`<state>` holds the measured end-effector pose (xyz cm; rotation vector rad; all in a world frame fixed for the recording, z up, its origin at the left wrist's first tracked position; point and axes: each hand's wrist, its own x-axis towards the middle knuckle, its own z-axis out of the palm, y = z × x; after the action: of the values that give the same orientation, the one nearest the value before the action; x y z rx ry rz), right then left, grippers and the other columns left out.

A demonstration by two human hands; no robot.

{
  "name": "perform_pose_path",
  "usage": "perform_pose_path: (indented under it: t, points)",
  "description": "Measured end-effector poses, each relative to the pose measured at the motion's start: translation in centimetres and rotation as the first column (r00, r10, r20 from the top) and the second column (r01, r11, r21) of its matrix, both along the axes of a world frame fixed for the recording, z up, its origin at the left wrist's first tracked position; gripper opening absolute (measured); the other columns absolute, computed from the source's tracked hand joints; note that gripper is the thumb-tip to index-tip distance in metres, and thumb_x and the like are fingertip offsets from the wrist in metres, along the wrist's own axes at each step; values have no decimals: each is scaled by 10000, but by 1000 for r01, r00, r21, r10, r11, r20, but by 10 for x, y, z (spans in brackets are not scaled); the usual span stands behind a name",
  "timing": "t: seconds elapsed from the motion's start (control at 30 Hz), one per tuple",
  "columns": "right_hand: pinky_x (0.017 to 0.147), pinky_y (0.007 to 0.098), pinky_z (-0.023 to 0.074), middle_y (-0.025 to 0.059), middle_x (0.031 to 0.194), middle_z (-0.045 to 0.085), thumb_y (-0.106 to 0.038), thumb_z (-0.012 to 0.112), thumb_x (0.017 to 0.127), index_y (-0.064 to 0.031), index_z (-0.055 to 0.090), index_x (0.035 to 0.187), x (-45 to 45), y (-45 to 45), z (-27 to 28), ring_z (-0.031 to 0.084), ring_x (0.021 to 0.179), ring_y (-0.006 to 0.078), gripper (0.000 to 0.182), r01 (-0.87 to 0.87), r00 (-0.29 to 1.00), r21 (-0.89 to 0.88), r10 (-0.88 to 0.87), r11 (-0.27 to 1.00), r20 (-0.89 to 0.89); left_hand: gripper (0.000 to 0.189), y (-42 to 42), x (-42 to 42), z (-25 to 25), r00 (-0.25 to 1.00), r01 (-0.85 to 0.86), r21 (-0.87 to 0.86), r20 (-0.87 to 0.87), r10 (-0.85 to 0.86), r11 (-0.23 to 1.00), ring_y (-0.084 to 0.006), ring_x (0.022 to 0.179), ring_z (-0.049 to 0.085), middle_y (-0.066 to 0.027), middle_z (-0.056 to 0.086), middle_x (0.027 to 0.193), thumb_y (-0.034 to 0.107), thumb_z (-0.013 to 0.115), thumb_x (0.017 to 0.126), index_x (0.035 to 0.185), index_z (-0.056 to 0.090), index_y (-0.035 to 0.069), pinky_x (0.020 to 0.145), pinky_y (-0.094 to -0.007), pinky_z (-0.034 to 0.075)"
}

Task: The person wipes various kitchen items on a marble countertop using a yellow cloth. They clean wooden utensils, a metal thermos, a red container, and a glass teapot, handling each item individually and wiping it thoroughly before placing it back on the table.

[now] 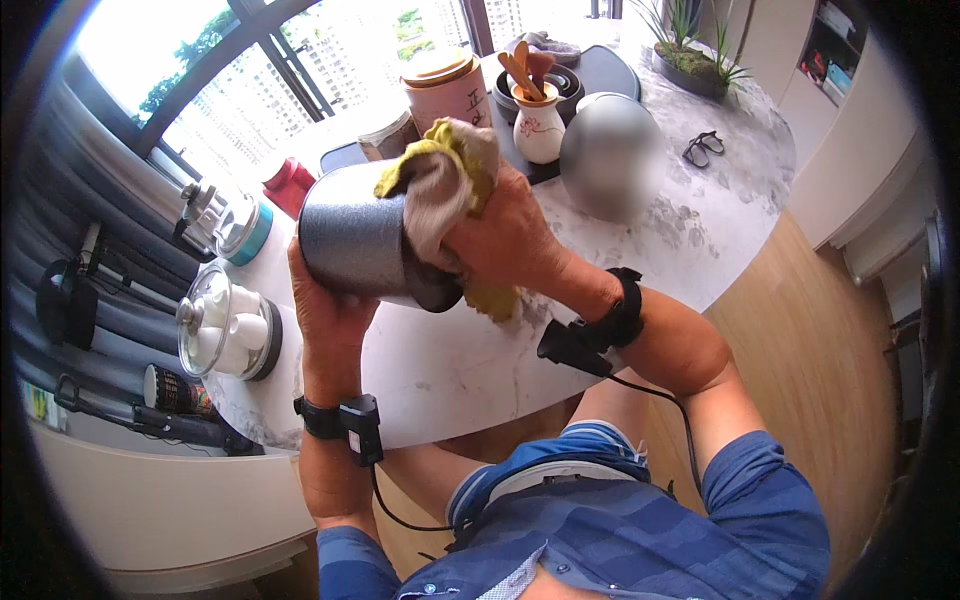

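My left hand (pixel 330 300) holds a dark grey cylindrical container (pixel 352 232) from below and its left side, tilted above the marble-patterned table (pixel 442 375). With my right hand (pixel 510 232) I grip a crumpled yellow and beige cloth (pixel 442 187) against the container's right end. The cloth hides part of that end, and a yellow corner hangs below my right hand. Black straps with small boxes sit on both wrists.
A glass pot of white cups (pixel 229 330) and a teal-based glass container (pixel 247 229) stand left. Behind are a pink canister (pixel 450 94), a white vase with wooden tools (pixel 538 127) and a blurred round object (pixel 611 161). Eyeglasses (pixel 703 149) and a planter (pixel 690 71) lie right.
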<state>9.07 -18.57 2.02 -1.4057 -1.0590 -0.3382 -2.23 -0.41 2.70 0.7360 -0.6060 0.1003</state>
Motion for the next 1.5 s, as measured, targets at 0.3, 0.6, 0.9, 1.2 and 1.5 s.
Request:
perform_pose_path:
  t: [0.3,0.6,0.9,1.2,1.5]
  points:
    - [848,334,577,91,1052,696,-105,611,974,-3,611,1186,18,-2,-6,676,957,165,235,-394,675,259,469,882,-570,525,3,-7,-9,955,-195,-194,-260,142,961,-277,1433,441,-96,443,1564,379,476,1036,1519,418,180,1163,-553,401]
    - [1190,372,363,148,1445,445,-111,863,784,-41,194,1565,-16,5,-2,446,1373,235,1030,-503,794,79,497,860,-350,624,15,-11,-5,776,-551,-19,-379,504,834,-310,1431,446,-113,471,1532,458,513,981,1522,420,160,1147,-571,413]
    - [1152,371,400,145,1388,482,-79,848,759,-38,334,1475,-3,2,-8,510,1290,236,882,-188,982,22,188,982,8,579,-6,-10,1,875,-423,-7,-261,407,906,-250,1366,509,-103,506,1487,402,527,1011,1518,399,153,1128,-462,459]
    - [882,285,548,60,1133,686,-280,510,1090,-21,616,1294,12,8,-8,654,1013,124,346,-191,560,114,204,975,-803,647,4,-8,-25,734,-498,-7,-536,417,867,-317,1319,547,-99,559,1420,560,604,969,1463,478,162,1085,-572,463]
    - [1204,544,301,339,1599,204,-258,953,624,-105,401,1515,-17,8,-5,274,1491,492,1059,-24,964,-95,48,995,262,544,4,-5,-26,661,-646,49,-464,590,762,-270,1262,589,-88,609,1337,511,574,1010,1396,519,132,1053,-499,501]
